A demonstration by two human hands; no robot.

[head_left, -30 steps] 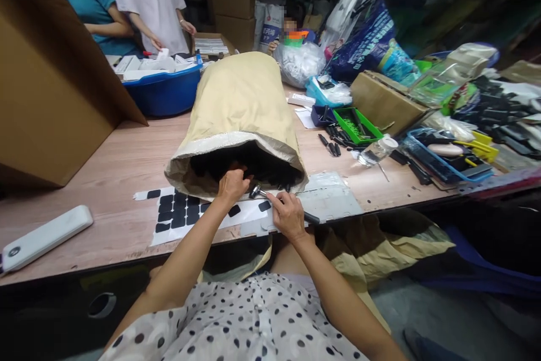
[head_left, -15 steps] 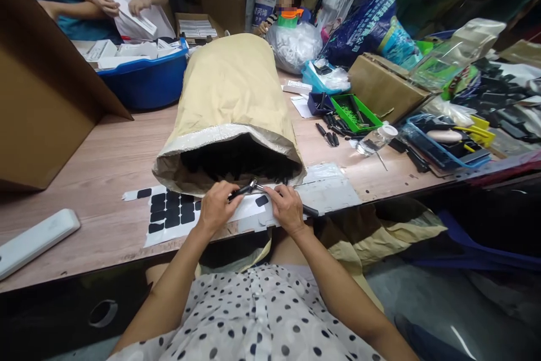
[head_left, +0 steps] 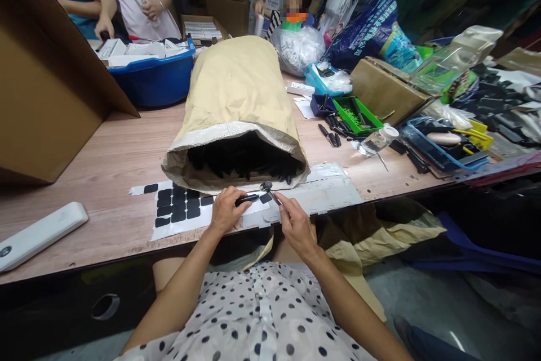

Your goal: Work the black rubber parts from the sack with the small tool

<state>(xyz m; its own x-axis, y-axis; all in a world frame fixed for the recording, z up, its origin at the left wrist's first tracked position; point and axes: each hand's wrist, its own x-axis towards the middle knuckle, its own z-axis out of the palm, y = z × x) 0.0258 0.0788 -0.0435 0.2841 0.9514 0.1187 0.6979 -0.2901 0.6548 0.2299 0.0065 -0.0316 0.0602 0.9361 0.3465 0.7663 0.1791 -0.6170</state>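
Note:
My left hand (head_left: 226, 212) is closed around a slim black handle-like piece (head_left: 248, 199), whose free end points right. My right hand (head_left: 297, 227) pinches a thin metal-stemmed tool with a round dark head (head_left: 267, 187), tilted up to the left. The head is just above and right of the black piece; whether they touch I cannot tell. Both hands are at the table's front edge, before the mouth of a tan sack (head_left: 236, 82) with many black pieces (head_left: 236, 158) inside. Beside my left hand lies a white sheet of black rounded-square stickers (head_left: 178, 213).
A white elongated device (head_left: 44, 234) lies at left, below a cardboard box (head_left: 54, 79). Behind stands a blue basin (head_left: 152, 82) of white boxes. A green tray (head_left: 357, 116), a clear jar (head_left: 378, 140) and a blue tray (head_left: 443, 147) are at right. Several people are across the table.
My right hand has drawn slightly down and right, and the round-headed tool now angles upward. The black piece in my left hand now points right. The view has shifted a little.

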